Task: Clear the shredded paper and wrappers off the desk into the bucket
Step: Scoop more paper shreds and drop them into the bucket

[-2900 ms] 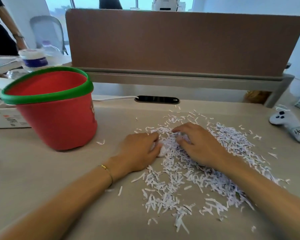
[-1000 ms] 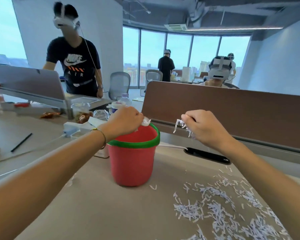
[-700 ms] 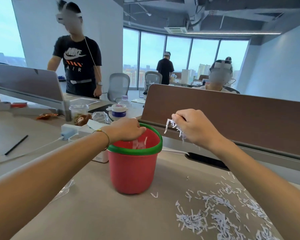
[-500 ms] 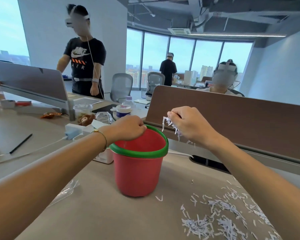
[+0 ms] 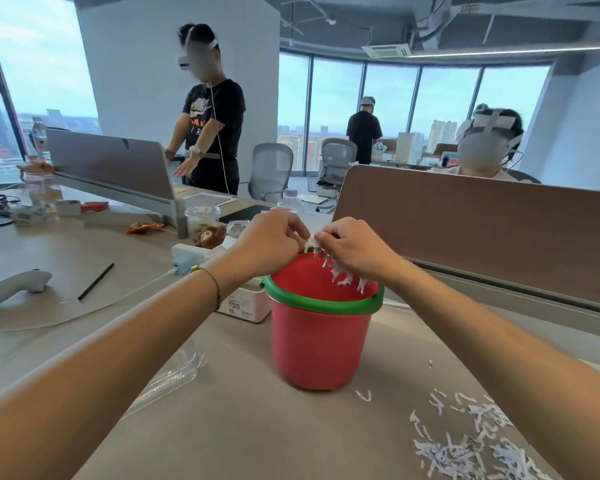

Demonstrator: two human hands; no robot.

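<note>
Both hands over the mouth of the bucket (image 5: 321,337), red with a green rim, standing upright on the counter (image 5: 250,427). Right hand (image 5: 352,251) sits above the far side of the opening, fingers (image 5: 326,233) curled shut around a bunch of shredded paper (image 5: 340,275); white strips hang below the palm, inside the line of the rim. Left hand (image 5: 274,242) is level with it, above the near-left rim, fingers bent in toward the right hand and pinching at a small white scrap between the two; whether the left holds anything more cannot be told. A loose pile of shreds (image 5: 465,445) lies on the counter, right of the bucket and well apart from it, with a few strays nearer the base. A clear wrapper (image 5: 174,375) lies flat on the counter left of the bucket. Judgement: the step in hand is the drop. Done well, the right hand opens low, with the dangling strips already below the rim, so nothing drifts outside. The left can brush clinging strips off the right palm while both are over the opening. Light paper sticks to skin and floats; a high or quick release would likely scatter it. Much of the pile and the wrapper are left to clear.
</note>
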